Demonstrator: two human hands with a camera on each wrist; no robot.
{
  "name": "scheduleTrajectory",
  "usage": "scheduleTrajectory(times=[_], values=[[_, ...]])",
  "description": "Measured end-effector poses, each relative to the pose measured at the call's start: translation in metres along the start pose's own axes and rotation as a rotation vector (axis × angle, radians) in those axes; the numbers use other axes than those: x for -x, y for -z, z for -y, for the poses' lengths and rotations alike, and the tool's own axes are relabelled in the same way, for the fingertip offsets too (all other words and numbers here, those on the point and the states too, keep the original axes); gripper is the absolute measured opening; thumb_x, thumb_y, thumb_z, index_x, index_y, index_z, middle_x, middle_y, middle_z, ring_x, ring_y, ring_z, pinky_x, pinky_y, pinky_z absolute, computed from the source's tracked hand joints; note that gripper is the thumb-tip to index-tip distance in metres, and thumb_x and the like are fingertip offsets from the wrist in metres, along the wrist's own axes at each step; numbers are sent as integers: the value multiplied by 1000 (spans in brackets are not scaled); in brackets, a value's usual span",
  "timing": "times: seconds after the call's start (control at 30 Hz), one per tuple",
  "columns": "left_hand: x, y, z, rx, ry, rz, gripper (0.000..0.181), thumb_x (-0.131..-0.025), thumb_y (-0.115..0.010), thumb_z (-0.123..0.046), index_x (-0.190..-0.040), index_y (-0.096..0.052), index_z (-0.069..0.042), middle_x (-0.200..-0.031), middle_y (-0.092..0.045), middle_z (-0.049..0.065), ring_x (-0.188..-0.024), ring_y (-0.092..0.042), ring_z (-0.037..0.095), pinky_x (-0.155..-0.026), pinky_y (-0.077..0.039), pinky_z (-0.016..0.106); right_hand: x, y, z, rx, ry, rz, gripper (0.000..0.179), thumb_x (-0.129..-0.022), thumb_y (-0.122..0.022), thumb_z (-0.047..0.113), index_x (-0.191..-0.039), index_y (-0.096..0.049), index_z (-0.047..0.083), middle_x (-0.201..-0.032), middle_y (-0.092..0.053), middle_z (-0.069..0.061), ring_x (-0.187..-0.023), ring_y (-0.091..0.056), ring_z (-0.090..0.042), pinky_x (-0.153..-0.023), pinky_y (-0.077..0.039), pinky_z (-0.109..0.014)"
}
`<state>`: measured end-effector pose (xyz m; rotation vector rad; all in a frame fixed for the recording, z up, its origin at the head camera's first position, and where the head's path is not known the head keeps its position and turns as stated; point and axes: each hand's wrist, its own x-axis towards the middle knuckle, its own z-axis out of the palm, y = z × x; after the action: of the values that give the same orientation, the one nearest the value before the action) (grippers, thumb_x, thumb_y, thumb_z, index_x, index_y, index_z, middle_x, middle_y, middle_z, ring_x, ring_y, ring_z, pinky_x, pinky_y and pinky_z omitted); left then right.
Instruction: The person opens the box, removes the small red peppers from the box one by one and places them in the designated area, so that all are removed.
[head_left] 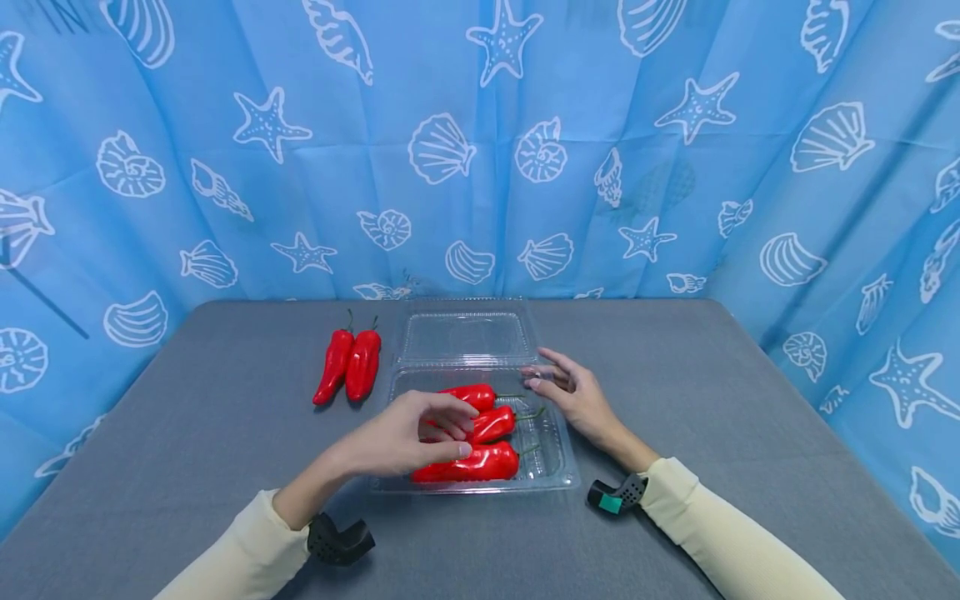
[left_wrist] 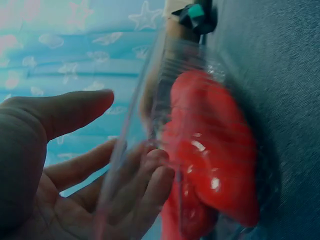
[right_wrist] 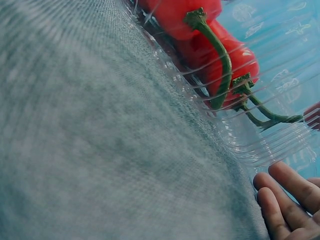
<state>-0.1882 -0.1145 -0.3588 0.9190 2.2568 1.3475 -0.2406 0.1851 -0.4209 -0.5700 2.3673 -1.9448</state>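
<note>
A clear plastic clamshell box (head_left: 553, 454) lies on the table, its lid (head_left: 465, 335) folded back away from me. Three red peppers with green stems lie in its base: a near one (head_left: 491, 462), a middle one (head_left: 495, 425) and a far one (head_left: 476, 395). My left hand (head_left: 412, 429) hovers over the left side of the box, fingers loosely bent, thumb apart, nothing held. In the left wrist view its fingers are beside the peppers, seen partly through the clear wall. At the box's far right corner is my right hand (head_left: 576, 398), fingers extended; whether they touch the rim I cannot tell.
Two more red peppers, one on the left (head_left: 334, 365) and one beside it (head_left: 363, 365), lie on the grey table (head_left: 225, 417) left of the box. Behind the table hangs a blue curtain (head_left: 495, 200) with white shell and starfish prints.
</note>
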Motion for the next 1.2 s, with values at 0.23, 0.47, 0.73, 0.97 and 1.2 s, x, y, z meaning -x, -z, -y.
scheduleTrajectory(times=[0.23,0.47,0.73,0.97,1.2], values=[[0,-5,0,14,6,69,48,-91,-76,-17,-134,-61,-1,-123,-67,12,-107,-67,22,-90,-56,28,0,0,0,9,-9,-4,63,-99,-62,5,-152,-32,-11,-131,-62,-29,-115,-65,-40,-92,-53,-23],[0,-6,-2,-77,31,118,51,-90,-77,-24,-136,-62,-7,-129,-66,5,-113,-65,17,-93,-54,28,0,1,-3,11,-3,2,62,-99,-62,6,-151,-32,-11,-131,-62,-29,-115,-65,-40,-93,-53,-23],[2,-7,-5,-154,35,158,57,-87,-79,-28,-139,-62,-11,-133,-62,-1,-122,-56,19,-87,-56,27,0,0,-2,-4,17,5,62,-99,-61,3,-151,-31,-12,-130,-61,-31,-115,-64,-43,-92,-54,-23],[2,-9,-5,-170,26,206,60,-88,-78,-30,-143,-59,-14,-136,-57,-1,-127,-47,18,-90,-54,28,0,1,-3,5,15,3,62,-99,-60,2,-152,-31,-11,-131,-61,-31,-114,-65,-41,-92,-54,-24],[3,-8,-5,-175,21,243,59,-92,-75,-29,-145,-57,-14,-138,-57,-1,-125,-48,17,-96,-51,30,0,0,-2,5,24,-4,61,-98,-58,1,-152,-30,-11,-131,-61,-31,-113,-65,-40,-91,-54,-25]])
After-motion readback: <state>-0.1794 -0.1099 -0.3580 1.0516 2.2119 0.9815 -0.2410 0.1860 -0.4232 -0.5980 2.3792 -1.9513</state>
